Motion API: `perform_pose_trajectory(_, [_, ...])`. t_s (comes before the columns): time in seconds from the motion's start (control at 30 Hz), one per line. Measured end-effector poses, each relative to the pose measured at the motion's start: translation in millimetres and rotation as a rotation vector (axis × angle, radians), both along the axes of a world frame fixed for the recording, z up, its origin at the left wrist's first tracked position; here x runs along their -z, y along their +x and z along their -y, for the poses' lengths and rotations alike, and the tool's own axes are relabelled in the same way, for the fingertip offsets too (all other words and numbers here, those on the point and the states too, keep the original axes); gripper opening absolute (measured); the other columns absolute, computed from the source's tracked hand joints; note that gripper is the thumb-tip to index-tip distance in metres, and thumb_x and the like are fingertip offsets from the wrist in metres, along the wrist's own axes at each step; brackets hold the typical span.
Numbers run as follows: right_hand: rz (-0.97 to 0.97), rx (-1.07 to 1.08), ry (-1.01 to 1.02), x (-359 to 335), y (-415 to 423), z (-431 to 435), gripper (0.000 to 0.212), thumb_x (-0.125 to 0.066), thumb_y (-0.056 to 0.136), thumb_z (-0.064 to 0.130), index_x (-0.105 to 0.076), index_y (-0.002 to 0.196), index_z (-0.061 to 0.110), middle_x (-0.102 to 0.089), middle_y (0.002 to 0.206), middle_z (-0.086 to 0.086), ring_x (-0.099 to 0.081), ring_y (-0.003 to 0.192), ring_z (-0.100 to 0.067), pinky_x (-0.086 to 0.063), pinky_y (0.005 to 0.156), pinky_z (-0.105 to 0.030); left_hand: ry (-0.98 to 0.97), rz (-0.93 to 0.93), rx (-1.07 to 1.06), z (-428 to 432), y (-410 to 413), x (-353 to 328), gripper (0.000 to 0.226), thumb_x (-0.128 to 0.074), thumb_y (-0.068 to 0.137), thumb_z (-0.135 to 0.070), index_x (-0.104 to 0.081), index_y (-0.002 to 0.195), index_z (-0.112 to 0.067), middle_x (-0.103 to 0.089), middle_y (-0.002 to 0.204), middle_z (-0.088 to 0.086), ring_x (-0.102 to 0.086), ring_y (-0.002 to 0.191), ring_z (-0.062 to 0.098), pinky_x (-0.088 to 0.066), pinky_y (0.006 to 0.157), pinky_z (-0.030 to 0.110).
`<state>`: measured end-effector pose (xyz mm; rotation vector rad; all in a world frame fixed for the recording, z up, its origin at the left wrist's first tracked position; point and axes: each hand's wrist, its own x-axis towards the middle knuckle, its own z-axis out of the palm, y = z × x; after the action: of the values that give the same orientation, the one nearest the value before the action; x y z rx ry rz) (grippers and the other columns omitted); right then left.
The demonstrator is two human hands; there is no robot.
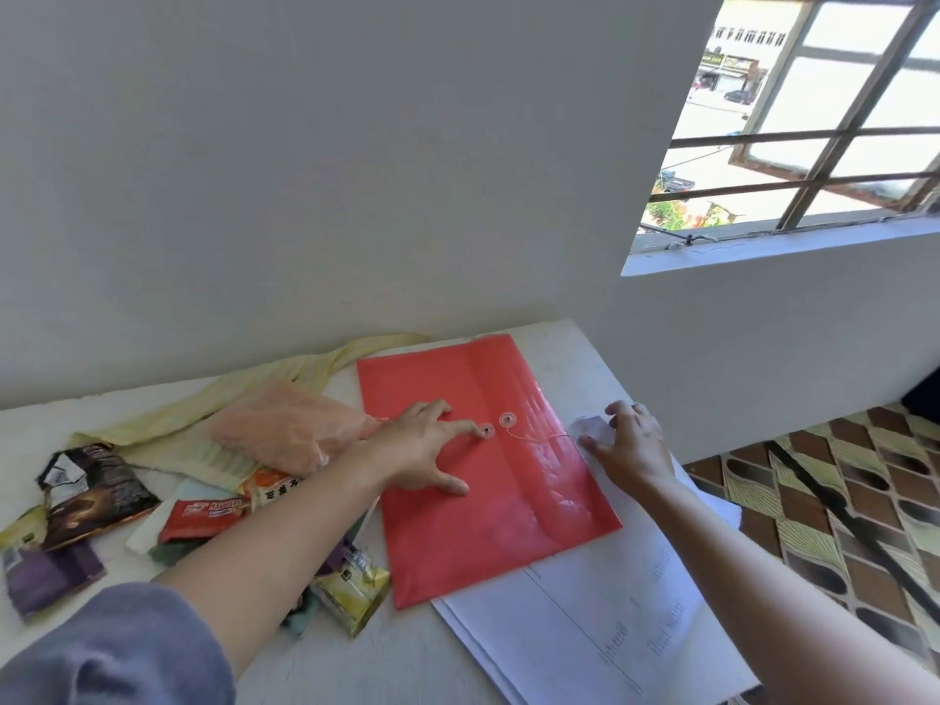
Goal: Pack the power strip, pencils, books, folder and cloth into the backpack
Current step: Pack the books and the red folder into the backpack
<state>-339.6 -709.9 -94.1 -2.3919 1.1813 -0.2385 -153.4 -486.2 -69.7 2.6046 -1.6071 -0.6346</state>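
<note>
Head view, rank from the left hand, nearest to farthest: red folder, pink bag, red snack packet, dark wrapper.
1. Red folder, under the left hand.
2. Pink bag, beside the wrist.
3. Red snack packet, farther left.
4. Dark wrapper, far left.

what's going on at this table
A person is working on the red folder, which lies flat on the table over some papers. The left hand presses it down by the buttons, while the right hand pinches the white tag on its string. A yellow cloth and wrappers lie to the left. No backpack is in view.
</note>
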Motion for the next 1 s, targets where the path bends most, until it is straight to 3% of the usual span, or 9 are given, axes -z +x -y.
perform_pose_trajectory(0.1, [-0.02, 0.04, 0.077, -5.4, 0.5, 10.1, 0.052, -0.082, 0.078, 0.04, -0.061, 0.114, 0.01, -0.06, 0.113, -0.009, -0.053, 0.109, -0.025, -0.038, 0.085, -0.029, 0.014, -0.01, -0.005, 6.2, 0.3, -3.2, 0.087, -0.081, 0.077, -0.056, -0.033, 0.148, -0.048, -0.036, 0.151, 0.002, -0.034, 0.14, 0.026, -0.037, 0.113, 0.044])
perform_pose_trajectory(0.2, [-0.121, 0.085, 0.143, -16.9, 8.8, 17.1, 0.054, -0.084, 0.073, 0.041, -0.059, 0.111, 0.012, -0.056, 0.107, -0.004, -0.055, 0.108, -0.023, -0.046, 0.085, -0.03, 0.027, -0.021, -0.018, 12.4, -2.4, -5.5, 0.093, -0.087, 0.071, -0.052, -0.029, 0.144, -0.048, -0.044, 0.137, -0.002, -0.042, 0.129, 0.026, -0.043, 0.107, 0.046])
perform_pose_trajectory(0.4, [-0.297, 0.052, 0.05, -27.7, 26.0, 0.6, 0.036, -0.048, 0.077, 0.041, -0.056, 0.098, 0.013, -0.057, 0.102, -0.008, -0.053, 0.097, -0.032, -0.047, 0.097, -0.04, 0.088, -0.01, -0.027, 18.8, -4.0, -13.9, 0.095, -0.089, 0.069, -0.052, -0.032, 0.146, -0.046, -0.04, 0.139, -0.001, -0.039, 0.129, 0.026, -0.043, 0.107, 0.048])
perform_pose_trajectory(0.57, [-0.33, -0.02, 0.029, -32.0, 26.8, -3.7, 0.031, -0.045, 0.079, 0.036, -0.057, 0.088, 0.008, -0.058, 0.091, -0.011, -0.058, 0.089, -0.032, -0.052, 0.08, -0.032, 0.112, -0.025, -0.04, 22.3, -2.1, -14.3, 0.097, -0.091, 0.066, -0.052, -0.033, 0.143, -0.048, -0.037, 0.138, -0.001, -0.037, 0.128, 0.025, -0.044, 0.106, 0.051])
perform_pose_trajectory(0.7, [-0.3, -0.071, 0.005, -30.9, 23.8, -6.7, 0.035, -0.041, 0.087, 0.036, -0.058, 0.102, 0.008, -0.063, 0.103, -0.014, -0.058, 0.093, -0.031, -0.05, 0.08, -0.033, 0.11, -0.034, -0.049, 23.0, -2.0, -14.8, 0.097, -0.092, 0.064, -0.052, -0.033, 0.142, -0.05, -0.036, 0.137, -0.002, -0.035, 0.127, 0.024, -0.044, 0.105, 0.052])
perform_pose_trajectory(0.83, [-0.156, -0.051, 0.049, -34.2, 18.0, -16.1, 0.036, -0.053, 0.09, 0.034, -0.057, 0.121, 0.017, -0.062, 0.117, -0.011, -0.058, 0.109, -0.034, -0.047, 0.085, -0.035, 0.112, -0.031, -0.055, 22.2, -3.3, -15.7, 0.1, -0.092, 0.064, -0.052, -0.031, 0.143, -0.05, -0.036, 0.139, -0.001, -0.034, 0.129, 0.026, -0.044, 0.105, 0.054])
perform_pose_trajectory(0.9, [-0.015, -0.053, 0.002, -44.3, 19.3, -24.6, 0.029, -0.053, 0.087, 0.024, -0.058, 0.115, 0.019, -0.062, 0.104, -0.008, -0.057, 0.099, -0.032, -0.042, 0.076, -0.033, 0.119, -0.029, -0.056, 21.6, -4.4, -17.2, 0.104, -0.091, 0.065, -0.052, -0.027, 0.147, -0.049, -0.034, 0.144, 0.001, -0.033, 0.133, 0.028, -0.043, 0.107, 0.055])
perform_pose_trajectory(1.0, [0.112, -0.129, -0.222, -65.6, 29.9, -40.7, 0.03, -0.056, 0.08, 0.017, -0.062, 0.109, 0.021, -0.067, 0.087, -0.008, -0.057, 0.086, -0.032, -0.035, 0.071, -0.033, 0.113, -0.027, -0.048, 18.9, -6.5, -18.6, 0.109, -0.09, 0.068, -0.051, -0.02, 0.151, -0.052, -0.034, 0.146, 0.005, -0.032, 0.136, 0.033, -0.041, 0.108, 0.056])
